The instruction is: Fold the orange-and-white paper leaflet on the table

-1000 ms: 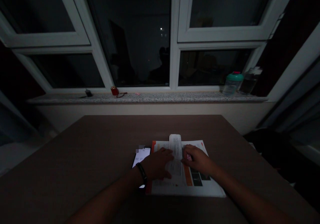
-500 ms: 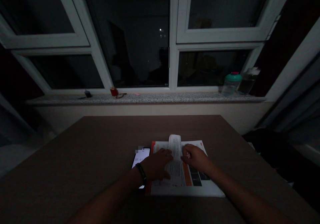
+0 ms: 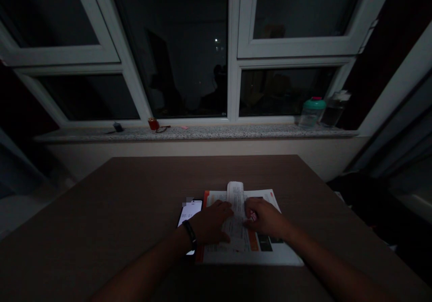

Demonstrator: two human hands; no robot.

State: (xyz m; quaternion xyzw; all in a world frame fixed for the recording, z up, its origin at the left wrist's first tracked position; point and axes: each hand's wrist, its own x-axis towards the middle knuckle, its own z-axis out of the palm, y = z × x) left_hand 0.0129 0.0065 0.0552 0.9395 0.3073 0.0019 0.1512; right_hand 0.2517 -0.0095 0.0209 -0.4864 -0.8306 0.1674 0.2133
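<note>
A long strip of printed paper [image 3: 236, 193], curled at its far end, lies over an open-faced magazine or booklet [image 3: 280, 256] with orange and dark picture blocks. My left hand [image 3: 212, 223], a dark band at its wrist, rests on the strip's left side with fingers and thumb spread. At the strip's right edge, my right hand [image 3: 266, 217] is closed. Something small and pinkish shows between its fingers, too dim to name. A lit phone [image 3: 193, 207] with a timer on its screen lies left of the booklet, partly under my left wrist.
The brown table [image 3: 141, 189] reaches toward a granite windowsill [image 3: 216, 132]. On the sill stand a small red jar [image 3: 153, 123], a dark little item [image 3: 118, 127], a teal-lidded bottle [image 3: 313, 113] and a clear bottle [image 3: 335, 109]. The room is dim.
My right hand has shifted slightly down and left along the strip's edge, still closed. My left hand and the booklet look unmoved.
</note>
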